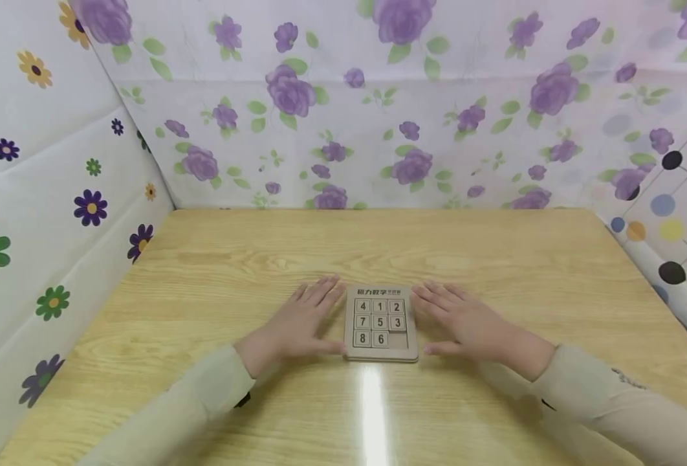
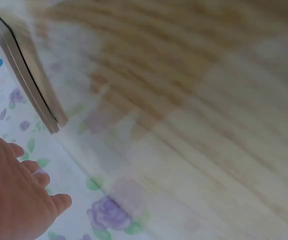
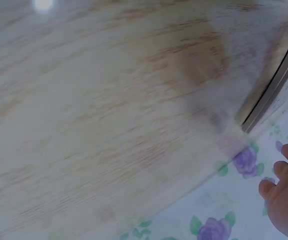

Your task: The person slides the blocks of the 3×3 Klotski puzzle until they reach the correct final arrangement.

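A number sliding puzzle (image 1: 380,353) lies flat on the wooden table (image 1: 378,246). Its tiles read 4 1 2, then 7 5 3, then 8 6, and the bottom right cell has no tile. My left hand (image 1: 305,318) is at the puzzle's left side, fingers straight, with the thumb tip right at the lower left edge. On the other side my right hand (image 1: 466,323) has its fingers extended, fingertips close to the upper right edge and thumb a little off the lower right corner. Both wrist views show the puzzle's thin side edge (image 2: 26,75) beside the fingers.
A white cloth with purple flowers (image 1: 410,167) hangs behind the table's far edge. Flower-printed cloth (image 1: 46,194) stands along the left, and a dotted, lined cloth (image 1: 669,259) along the right. A bright light reflection (image 1: 372,414) falls on the tabletop in front of the puzzle.
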The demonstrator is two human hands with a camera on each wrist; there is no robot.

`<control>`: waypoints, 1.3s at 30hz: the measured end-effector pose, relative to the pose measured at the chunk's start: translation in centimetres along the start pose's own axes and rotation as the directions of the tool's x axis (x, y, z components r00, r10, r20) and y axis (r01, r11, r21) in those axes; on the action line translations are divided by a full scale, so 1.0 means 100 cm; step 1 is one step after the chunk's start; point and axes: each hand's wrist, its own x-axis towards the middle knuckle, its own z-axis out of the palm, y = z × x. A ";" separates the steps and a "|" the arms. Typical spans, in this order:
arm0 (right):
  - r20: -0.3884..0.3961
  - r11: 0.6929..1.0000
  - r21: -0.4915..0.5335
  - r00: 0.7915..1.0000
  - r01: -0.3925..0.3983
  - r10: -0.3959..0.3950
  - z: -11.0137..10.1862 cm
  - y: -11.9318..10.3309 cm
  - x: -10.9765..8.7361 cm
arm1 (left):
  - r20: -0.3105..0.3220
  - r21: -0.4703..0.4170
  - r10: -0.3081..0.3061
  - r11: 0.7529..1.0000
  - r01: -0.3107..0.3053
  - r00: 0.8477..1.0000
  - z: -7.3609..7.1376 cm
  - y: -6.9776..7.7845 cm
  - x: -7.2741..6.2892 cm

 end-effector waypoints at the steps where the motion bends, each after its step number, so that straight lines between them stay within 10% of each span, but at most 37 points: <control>1: 0.005 1.000 0.003 1.000 0.012 -0.012 0.001 -0.001 0.001 | 0.009 0.003 0.005 1.000 -0.005 1.000 0.001 0.001 0.002; 39: 0.098 0.994 0.009 0.989 0.107 -0.107 0.021 -0.001 0.010 | 0.173 -0.016 -0.076 0.997 0.080 0.982 0.008 0.009 0.036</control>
